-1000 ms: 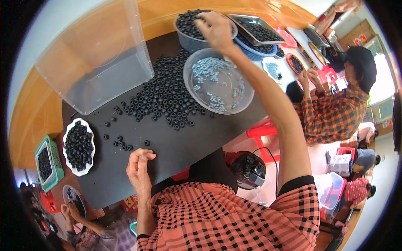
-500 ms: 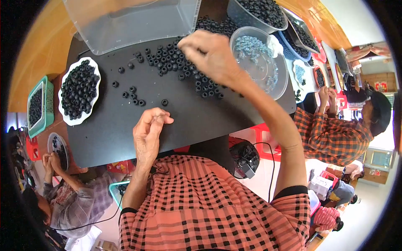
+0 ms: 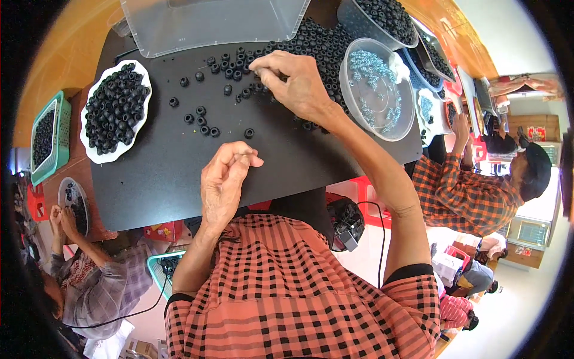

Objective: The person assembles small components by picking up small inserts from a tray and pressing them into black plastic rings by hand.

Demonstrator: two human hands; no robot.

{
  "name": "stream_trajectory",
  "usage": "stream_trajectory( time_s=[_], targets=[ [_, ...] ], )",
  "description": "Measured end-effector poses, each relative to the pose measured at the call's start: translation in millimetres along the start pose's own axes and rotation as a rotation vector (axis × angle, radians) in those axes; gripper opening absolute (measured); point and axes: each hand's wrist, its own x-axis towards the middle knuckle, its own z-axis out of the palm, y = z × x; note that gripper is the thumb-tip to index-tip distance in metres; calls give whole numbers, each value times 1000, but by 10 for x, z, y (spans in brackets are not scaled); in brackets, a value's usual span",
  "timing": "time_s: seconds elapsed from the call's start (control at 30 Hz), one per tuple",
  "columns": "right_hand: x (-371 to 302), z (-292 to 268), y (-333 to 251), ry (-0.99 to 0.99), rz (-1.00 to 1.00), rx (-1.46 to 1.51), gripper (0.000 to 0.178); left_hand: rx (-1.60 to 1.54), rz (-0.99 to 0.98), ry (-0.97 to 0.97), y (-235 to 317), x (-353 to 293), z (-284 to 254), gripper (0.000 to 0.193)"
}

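Observation:
My right hand [image 3: 294, 85] reaches over loose black round beads [image 3: 326, 51] on the dark table. Its thumb and forefinger come together at the edge of the pile; whatever they hold is hidden. Nearer to me, my left hand [image 3: 224, 182] hovers above the table's front part, thumb and fingers pinched. Anything in that pinch is too small to name. A single bead [image 3: 249, 133] lies just beyond the left fingertips, and several more are scattered to its left. The beads have wide holes through them.
At left stands a white scalloped plate [image 3: 91, 145] heaped with black beads. A clear bin [image 3: 215, 27] sits at the back. Right of the pile, a round clear tub [image 3: 402, 122] contains small blue beads, beside a tub of black beads [image 3: 382, 18]. People work at both sides.
The whole view has shifted slightly. My right hand has come a little lower and left over the bead pile, and its blur is gone. My left hand keeps its pinch.

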Motion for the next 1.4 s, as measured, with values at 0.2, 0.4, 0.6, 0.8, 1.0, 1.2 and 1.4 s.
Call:
stream_trajectory(
  time_s=[0.2, 0.4, 0.6, 0.8, 1.0, 1.2, 1.4],
  targets=[
    [-91, 51, -16, -88, -229, -289, 14, 34, 17, 1, 0, 9, 14, 17],
    [-86, 74, 4, 24, -144, -57, 15, 13, 13, -14, 18, 13, 4, 14],
    [-162, 2, -109, -33, -24, 2, 14, 18, 43, -7, 25, 14, 10, 13],
    [-215, 176, -221, -139, -177, -174, 15, 46, 26, 3, 19, 10, 19, 14],
    [-211, 246, -194, -238, -256, -297, 20, 75, 43, 19, 2, 3, 31, 15],
    [-315, 143, -256, -149, -164, -77, 22, 46, 59, 50, -12, 0, 20, 15],
    [-534, 55, -600, -88, -217, 49, 24, -116, 69, 134, 13, 50, 24, 16]
  ],
)
